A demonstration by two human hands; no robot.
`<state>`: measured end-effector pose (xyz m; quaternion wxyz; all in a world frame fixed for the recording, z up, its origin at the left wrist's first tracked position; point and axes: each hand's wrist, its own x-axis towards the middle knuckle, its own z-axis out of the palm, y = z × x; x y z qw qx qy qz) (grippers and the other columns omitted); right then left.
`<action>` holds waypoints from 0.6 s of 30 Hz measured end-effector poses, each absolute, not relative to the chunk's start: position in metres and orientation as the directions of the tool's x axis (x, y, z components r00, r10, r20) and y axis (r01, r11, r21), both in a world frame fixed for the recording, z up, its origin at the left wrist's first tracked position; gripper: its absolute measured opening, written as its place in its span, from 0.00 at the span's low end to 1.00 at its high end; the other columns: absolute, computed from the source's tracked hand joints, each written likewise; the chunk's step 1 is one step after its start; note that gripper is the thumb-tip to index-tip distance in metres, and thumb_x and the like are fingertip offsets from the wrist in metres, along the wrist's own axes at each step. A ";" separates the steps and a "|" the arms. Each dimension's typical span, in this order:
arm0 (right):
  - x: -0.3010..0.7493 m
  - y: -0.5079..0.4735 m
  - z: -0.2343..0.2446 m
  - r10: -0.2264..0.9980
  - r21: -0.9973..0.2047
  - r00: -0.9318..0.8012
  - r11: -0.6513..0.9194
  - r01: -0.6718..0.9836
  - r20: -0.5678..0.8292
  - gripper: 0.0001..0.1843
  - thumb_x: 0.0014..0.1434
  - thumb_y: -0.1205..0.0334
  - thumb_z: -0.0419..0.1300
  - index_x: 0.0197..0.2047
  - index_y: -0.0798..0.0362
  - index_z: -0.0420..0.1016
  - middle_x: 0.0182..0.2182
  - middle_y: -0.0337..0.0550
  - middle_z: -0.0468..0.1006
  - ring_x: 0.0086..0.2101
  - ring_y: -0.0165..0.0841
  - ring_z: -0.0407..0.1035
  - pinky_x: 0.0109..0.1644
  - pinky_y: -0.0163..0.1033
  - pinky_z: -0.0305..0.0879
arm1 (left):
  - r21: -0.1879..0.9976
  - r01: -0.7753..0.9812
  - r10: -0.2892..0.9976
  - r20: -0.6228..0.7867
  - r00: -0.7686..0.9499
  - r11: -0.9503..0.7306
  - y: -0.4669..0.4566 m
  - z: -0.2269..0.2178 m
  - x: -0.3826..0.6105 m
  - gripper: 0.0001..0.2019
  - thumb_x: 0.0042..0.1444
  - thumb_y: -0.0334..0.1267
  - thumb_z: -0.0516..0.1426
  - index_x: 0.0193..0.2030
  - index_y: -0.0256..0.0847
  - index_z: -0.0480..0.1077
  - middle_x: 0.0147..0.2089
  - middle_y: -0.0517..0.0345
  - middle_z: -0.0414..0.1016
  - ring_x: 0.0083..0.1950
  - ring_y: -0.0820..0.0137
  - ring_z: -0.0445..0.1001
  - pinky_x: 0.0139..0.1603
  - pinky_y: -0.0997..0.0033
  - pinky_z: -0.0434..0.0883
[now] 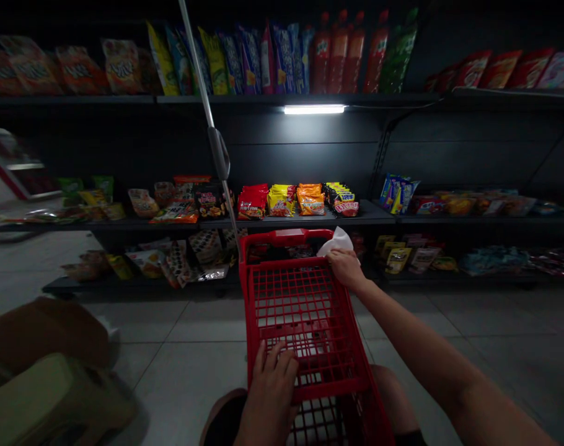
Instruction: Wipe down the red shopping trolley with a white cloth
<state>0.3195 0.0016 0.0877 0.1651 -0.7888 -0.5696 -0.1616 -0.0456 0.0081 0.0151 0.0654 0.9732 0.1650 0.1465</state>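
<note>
**White cloth bunched at the corner of a red shopping cart**

A person holds a red plastic cart (328, 389) between the knees, on a tiled floor (196, 365). Its gridded side faces upward, which probably keeps the mesh and rim within easy reach of both hands.

The right hand (344, 267) is at the cart's far right corner, its fingers closed on a white cloth (338, 240). Most of the cloth sticks out beyond the knuckles, bunched rather than flat; gripped this way, it can probably be pressed against the narrow rim. How much of it lies under the fingers cannot be told.

The left hand (273, 378) rests on the near left part of the grid, fingers extended and slightly apart, gripping nothing that shows. It likely steadies the frame against the push of the other arm.

A metal pole (198, 52) with a dark grip (219, 153) slants up from the far left corner; whether it is fixed to the cart is unclear.

Beyond, the middle shelf (375, 214) carries snack packets (282, 200) grouped by colour beneath a lit strip lamp (314, 109), presumably so that each kind faces outward and reads easily.
</note>
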 end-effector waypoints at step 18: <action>0.137 0.015 0.061 0.939 -0.229 -0.137 0.215 0.949 0.316 0.33 0.60 0.70 0.59 0.67 0.48 0.61 0.55 0.47 0.73 0.53 0.38 0.66 0.59 0.43 0.59 | 0.131 0.322 0.345 0.244 0.906 -0.938 0.003 0.024 -0.048 0.25 0.49 0.36 0.65 0.55 0.41 0.68 0.60 0.52 0.72 0.68 0.53 0.62 0.74 0.37 0.47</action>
